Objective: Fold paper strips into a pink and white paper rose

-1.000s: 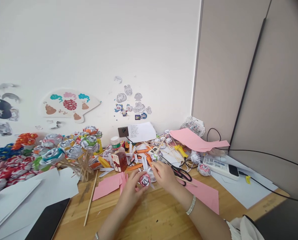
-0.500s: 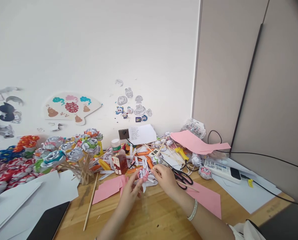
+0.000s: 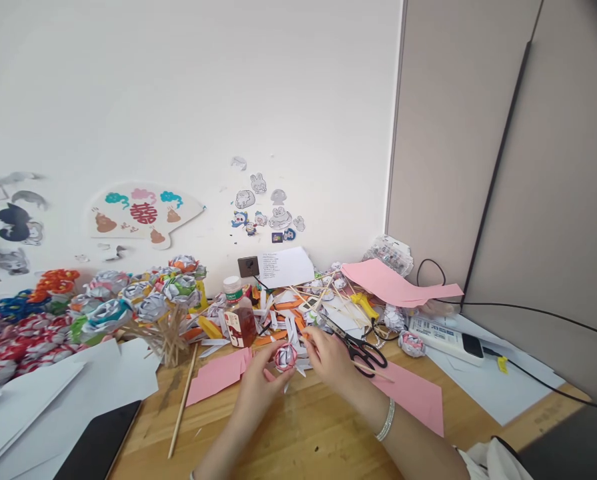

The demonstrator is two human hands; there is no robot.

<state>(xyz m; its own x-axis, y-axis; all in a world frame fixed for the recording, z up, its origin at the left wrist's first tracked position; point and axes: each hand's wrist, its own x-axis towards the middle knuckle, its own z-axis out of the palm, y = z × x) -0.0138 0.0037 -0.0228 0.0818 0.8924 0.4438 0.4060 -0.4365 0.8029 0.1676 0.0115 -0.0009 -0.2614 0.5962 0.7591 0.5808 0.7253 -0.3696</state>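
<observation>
A cluttered light wooden desk [image 3: 303,433] stands against a white wall with cartoon stickers, with a beige partition in the right half of the frame. Just left of centre, a small clear plastic bottle with a white cap and red label [image 3: 239,321] stands upright and holds reddish-brown liquid to most of its height. To its left, a bunch of folded paper roses on thin wooden sticks [image 3: 143,303] leans in a heap.

Below the bottle, in the lower middle of the frame, the left hand [image 3: 261,385] pinches a small pink-and-white rolled paper flower [image 3: 285,357] between thumb and fingertips, lifted slightly off the desk. The right hand [image 3: 331,355], a silver bracelet on its wrist, has its fingers bent close together, tips at the flower's right edge; whether they grip it is too small to tell. Black-handled scissors [image 3: 364,351] lie just beside that hand, and a flat pink paper sheet [image 3: 217,375] lies just left of the left hand.
</observation>
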